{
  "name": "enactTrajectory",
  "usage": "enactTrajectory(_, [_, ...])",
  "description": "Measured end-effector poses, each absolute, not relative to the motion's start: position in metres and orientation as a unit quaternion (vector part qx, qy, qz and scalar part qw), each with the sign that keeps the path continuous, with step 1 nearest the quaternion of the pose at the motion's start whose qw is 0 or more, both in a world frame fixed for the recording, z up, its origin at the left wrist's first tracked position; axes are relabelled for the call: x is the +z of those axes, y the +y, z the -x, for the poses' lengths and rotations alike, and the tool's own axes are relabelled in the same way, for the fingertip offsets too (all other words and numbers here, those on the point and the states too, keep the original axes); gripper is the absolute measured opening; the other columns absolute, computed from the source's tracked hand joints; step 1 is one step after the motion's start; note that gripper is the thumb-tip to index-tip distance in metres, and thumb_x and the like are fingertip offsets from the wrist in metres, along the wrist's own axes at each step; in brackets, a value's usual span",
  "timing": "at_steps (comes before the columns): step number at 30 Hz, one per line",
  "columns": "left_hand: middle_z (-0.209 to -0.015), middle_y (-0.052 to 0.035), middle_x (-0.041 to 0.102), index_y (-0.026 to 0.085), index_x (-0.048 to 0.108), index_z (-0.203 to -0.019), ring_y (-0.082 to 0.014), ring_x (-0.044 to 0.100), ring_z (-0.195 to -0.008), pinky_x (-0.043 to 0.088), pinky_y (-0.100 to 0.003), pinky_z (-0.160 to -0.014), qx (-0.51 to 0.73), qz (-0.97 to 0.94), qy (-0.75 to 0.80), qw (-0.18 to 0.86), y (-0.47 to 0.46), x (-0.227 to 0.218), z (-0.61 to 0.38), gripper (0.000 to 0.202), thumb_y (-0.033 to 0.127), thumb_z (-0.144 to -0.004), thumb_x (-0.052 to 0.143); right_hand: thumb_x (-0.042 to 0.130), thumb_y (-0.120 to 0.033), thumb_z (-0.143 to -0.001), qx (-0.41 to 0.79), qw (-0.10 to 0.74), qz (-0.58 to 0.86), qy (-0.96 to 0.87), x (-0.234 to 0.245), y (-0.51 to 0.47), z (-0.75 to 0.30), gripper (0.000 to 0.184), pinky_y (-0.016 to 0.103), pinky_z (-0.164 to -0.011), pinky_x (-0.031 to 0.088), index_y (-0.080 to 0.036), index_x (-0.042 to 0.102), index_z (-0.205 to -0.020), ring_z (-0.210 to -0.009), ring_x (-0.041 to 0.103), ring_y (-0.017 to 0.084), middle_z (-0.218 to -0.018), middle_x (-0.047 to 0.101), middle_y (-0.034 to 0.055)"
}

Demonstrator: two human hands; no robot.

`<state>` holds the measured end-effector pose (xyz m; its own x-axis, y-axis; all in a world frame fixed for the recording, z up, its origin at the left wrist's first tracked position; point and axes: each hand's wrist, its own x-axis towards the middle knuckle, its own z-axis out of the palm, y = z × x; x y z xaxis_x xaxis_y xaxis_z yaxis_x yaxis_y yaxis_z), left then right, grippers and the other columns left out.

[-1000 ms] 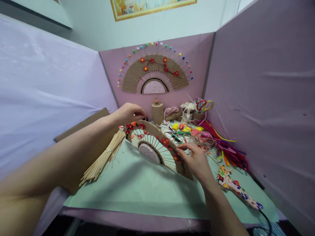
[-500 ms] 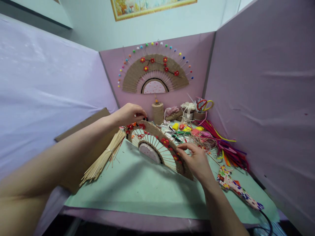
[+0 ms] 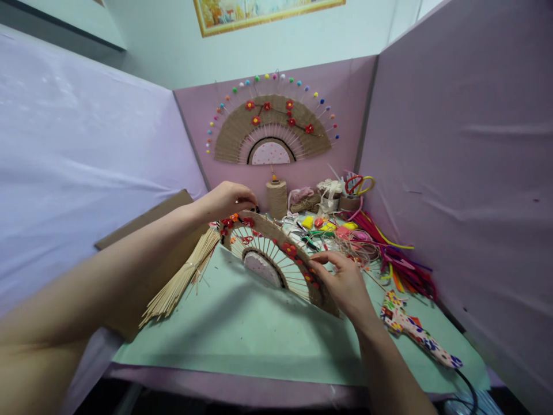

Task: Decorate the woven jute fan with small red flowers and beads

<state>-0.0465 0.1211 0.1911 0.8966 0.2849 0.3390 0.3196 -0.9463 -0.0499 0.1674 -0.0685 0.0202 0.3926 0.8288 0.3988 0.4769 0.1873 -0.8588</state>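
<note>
A half-round craft fan point(image 3: 276, 233) is held tilted over the table, its right side lower. It has a brown band with red flowers, thin stick ribs and a pale half-circle at its base. My right hand point(image 3: 344, 279) pinches the band's outer edge on the right between thumb and fingers. At the upper left edge of the fan, my left hand point(image 3: 231, 199) is closed in a pinch. Something small and dark shows at its fingertips, too small to name. Whether these fingers also touch the fan is unclear.
A similar fan point(image 3: 233, 129) hangs on the pink back panel, ringed with coloured pompoms. A bundle of sticks point(image 3: 184, 285) lies left, by a brown board point(image 3: 147, 222). A twine spool point(image 3: 276, 199), scissors point(image 3: 360, 184), pipe cleaners point(image 3: 406, 265) and a patterned glue gun point(image 3: 417, 334) lie around.
</note>
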Motion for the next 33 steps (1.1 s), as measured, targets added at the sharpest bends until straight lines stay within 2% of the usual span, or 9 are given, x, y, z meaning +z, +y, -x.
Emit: enactTrajectory(33, [-0.082, -0.0031, 0.076, 0.020, 0.075, -0.085, -0.0136, 0.068, -0.076, 0.048, -0.021, -0.075, -0.181, 0.973, -0.131, 0.050, 0.133, 0.184, 0.049, 0.025, 0.032, -0.086, 0.053, 0.061, -0.044, -0.076, 0.156, 0.553, 0.617, -0.538, 0.018, -0.066, -0.169, 0.022, 0.039, -0.084, 0.044, -0.025, 0.073, -0.078, -0.094, 0.065, 0.028, -0.088, 0.075, 0.0046])
